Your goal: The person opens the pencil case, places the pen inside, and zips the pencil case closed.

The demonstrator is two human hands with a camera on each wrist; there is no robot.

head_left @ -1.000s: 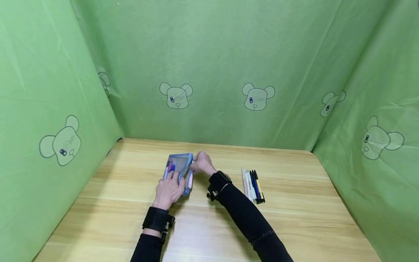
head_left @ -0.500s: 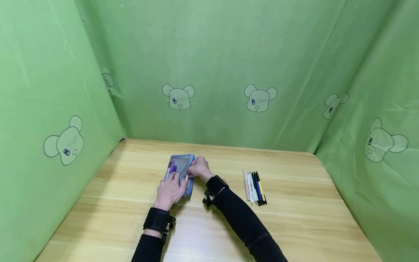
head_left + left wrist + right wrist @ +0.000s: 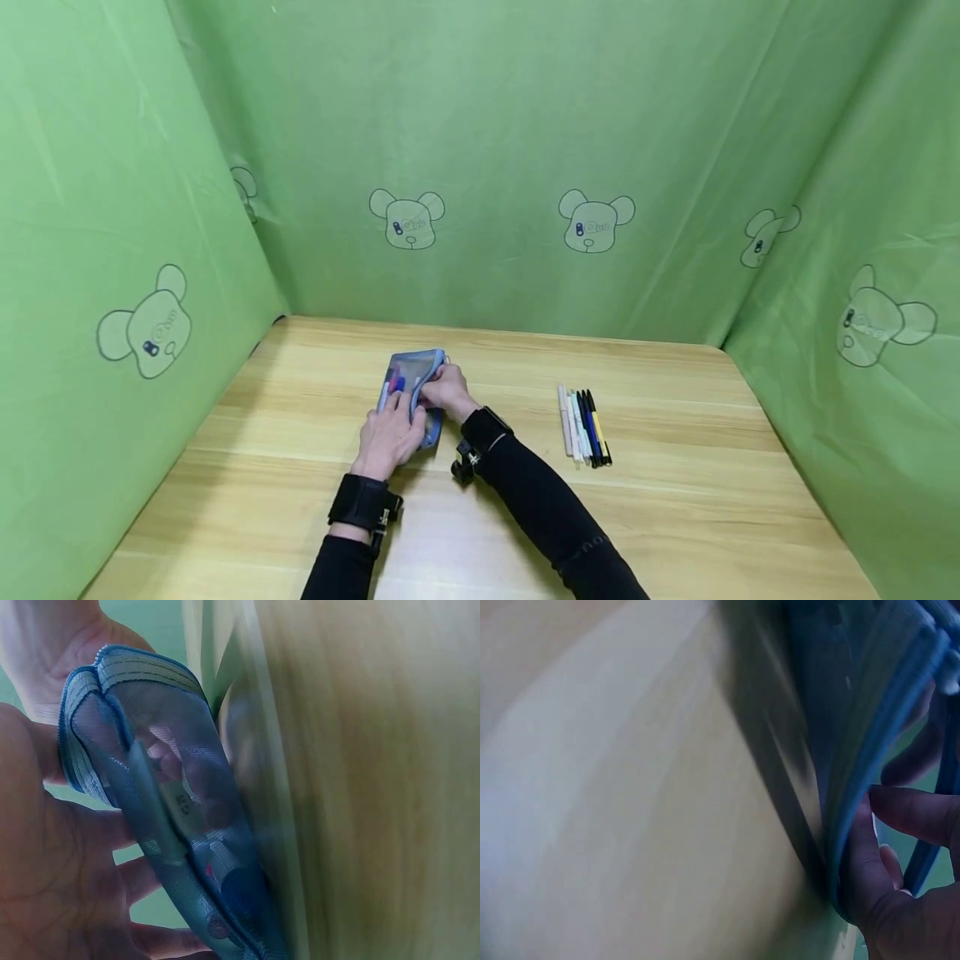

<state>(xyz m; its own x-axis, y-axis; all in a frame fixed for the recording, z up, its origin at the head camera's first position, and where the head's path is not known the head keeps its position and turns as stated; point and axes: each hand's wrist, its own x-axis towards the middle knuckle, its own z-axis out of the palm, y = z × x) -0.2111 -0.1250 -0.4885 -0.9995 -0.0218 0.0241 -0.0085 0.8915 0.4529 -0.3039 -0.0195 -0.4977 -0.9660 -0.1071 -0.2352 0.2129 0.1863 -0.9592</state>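
Note:
A blue mesh pencil case (image 3: pixel 414 365) lies on the table, its zipped side gaping; several pens, one of them a blue-capped pen (image 3: pixel 400 384), show through the mesh. My left hand (image 3: pixel 386 435) grips it, fingers over the upper face and thumb at the opening edge. In the left wrist view the left hand (image 3: pixel 60 877) sits beside the parted zipper (image 3: pixel 150 671). The fingers of my right hand (image 3: pixel 448 392) reach into the opening. From the right wrist, the right hand (image 3: pixel 911 922) shows between the zipper edges (image 3: pixel 877 735); whether it pinches a pen I cannot tell.
To the right, a row of pens lies side by side: a pink pen (image 3: pixel 565 421), pale pens (image 3: pixel 577 429), dark pens (image 3: pixel 588 425) and a yellow-and-black pen (image 3: pixel 597 429). A green curtain (image 3: pixel 495 150) with bear prints surrounds the wooden table (image 3: pixel 675 500).
My right hand has moved left, from the case's zipped edge into its opening. The pink pen seen along that edge earlier has gone out of sight. My left hand stays in place.

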